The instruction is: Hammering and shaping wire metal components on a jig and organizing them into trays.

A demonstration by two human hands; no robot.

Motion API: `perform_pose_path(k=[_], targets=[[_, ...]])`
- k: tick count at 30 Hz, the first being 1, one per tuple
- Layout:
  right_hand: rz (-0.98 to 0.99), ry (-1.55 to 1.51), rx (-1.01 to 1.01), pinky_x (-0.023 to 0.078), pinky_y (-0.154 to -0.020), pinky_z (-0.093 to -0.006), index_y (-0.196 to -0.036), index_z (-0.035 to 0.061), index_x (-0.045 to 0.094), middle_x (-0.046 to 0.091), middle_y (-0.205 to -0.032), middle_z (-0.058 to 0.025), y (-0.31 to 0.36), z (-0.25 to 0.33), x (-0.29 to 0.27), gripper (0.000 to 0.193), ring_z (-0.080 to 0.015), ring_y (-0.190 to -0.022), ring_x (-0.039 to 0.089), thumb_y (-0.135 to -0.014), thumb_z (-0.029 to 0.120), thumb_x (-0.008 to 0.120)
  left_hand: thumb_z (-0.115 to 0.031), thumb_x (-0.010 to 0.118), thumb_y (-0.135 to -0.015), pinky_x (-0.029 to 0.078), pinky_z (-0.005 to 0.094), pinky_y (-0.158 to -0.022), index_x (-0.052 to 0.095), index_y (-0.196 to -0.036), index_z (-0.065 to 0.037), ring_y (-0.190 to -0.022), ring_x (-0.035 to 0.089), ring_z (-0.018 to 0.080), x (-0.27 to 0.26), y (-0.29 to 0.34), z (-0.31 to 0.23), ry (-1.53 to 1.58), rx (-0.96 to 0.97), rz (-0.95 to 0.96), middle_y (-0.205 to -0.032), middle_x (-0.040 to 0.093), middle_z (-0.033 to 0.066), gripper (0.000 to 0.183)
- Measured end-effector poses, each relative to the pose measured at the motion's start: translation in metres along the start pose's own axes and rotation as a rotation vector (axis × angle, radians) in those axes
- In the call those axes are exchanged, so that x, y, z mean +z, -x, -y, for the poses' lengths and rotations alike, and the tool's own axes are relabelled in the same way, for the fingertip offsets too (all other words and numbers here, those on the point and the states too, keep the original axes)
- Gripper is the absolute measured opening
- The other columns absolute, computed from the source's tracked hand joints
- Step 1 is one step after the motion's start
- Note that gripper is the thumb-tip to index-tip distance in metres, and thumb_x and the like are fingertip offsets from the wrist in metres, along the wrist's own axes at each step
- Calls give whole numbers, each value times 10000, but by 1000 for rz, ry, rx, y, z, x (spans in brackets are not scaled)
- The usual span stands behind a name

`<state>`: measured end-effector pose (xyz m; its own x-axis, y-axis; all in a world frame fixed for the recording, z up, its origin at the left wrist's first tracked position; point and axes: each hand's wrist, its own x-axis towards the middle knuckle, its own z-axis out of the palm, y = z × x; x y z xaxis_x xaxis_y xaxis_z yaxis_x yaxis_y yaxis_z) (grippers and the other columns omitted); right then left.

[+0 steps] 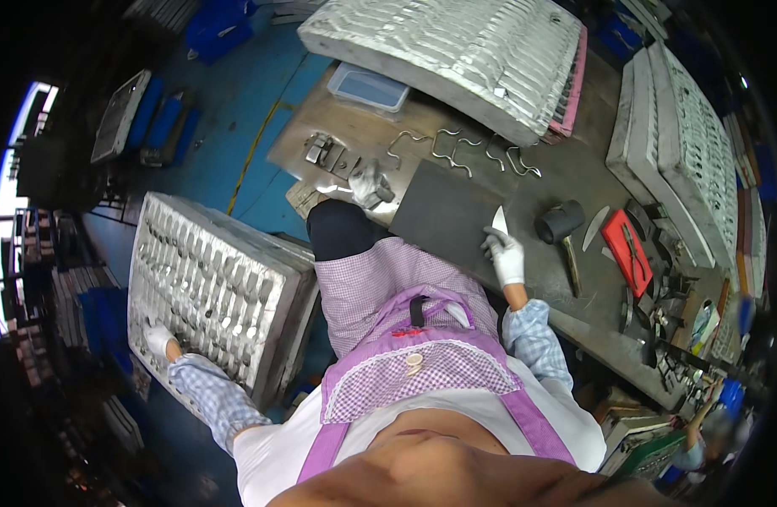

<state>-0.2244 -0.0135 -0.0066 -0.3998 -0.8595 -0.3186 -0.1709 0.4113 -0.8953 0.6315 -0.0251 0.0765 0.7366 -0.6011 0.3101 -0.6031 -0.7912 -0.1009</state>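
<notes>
While the right hand pinches a blade, left fingers seemingly clamp on the slotted tray of blades.

- Overall exposure moderate; centre of frame evenly lit from above, colours saturated.
- Window at the far left edge blown out white; strongest visible light source.
- Specular glare on the metal blank tray at the top and on the workbench near its left corner.
- Rubber mat reads flat dark, little detail.
- Strong fisheye bending; black vignette fills the corners and right rim.
- Lower right rim soft, blurred; apron close to lens, slightly soft.
</notes>
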Motion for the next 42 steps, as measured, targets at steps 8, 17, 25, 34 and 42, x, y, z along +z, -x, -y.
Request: perform_pose_path(k=[8,17,25,34,42], targets=[[-356,421,-356,538,-746,-369,-976,151,705,712,-941,-48,14,-12,23,109,-263,-812,689,-890,148,637,-197,633,-897,534,362,-825,644,-1248,-122,-909,685,276,-163,261,-456,955,1166,364,-1037,696,132,359],[-747,228,-224,501,-899,-400,-1231,70,648,674,-1100,-145,9,15,-142,360,-317,-1005,647,-893,190,679,-202,504,-933,573,402,-780,633,-1077,-25,-950,711,309,-64,353,-660,161,1127,292,-1017,699,186,262],[-326,-80,303,490,-576,-296,-1110,52,649,609,-781,-43,-9,-60,-151,358,-163,-622,590,-835,257,753,-370,675,-919,533,303,-588,598,-1165,14,-615,611,120,-170,348,-564,1025,738,1554,-803,674,35,463],[143,-323,-61,415,-488,-257,-1072,2,592,524,-669,-2,19,186,-99,362,-109,-538,517,-985,353,579,-211,637,-864,527,431,-675,699,-809,-49,-758,665,350,-127,449,-542,870,1494,620,-803,683,180,182],[-163,645,-445,529,-571,-420,-850,140,678,647,-675,-125,26,70,-118,149,-322,-623,657,-769,262,705,-283,657,-875,528,407,-711,732,-921,-78,-799,677,331,-101,453,-520,847,1303,894,-844,704,163,224]])
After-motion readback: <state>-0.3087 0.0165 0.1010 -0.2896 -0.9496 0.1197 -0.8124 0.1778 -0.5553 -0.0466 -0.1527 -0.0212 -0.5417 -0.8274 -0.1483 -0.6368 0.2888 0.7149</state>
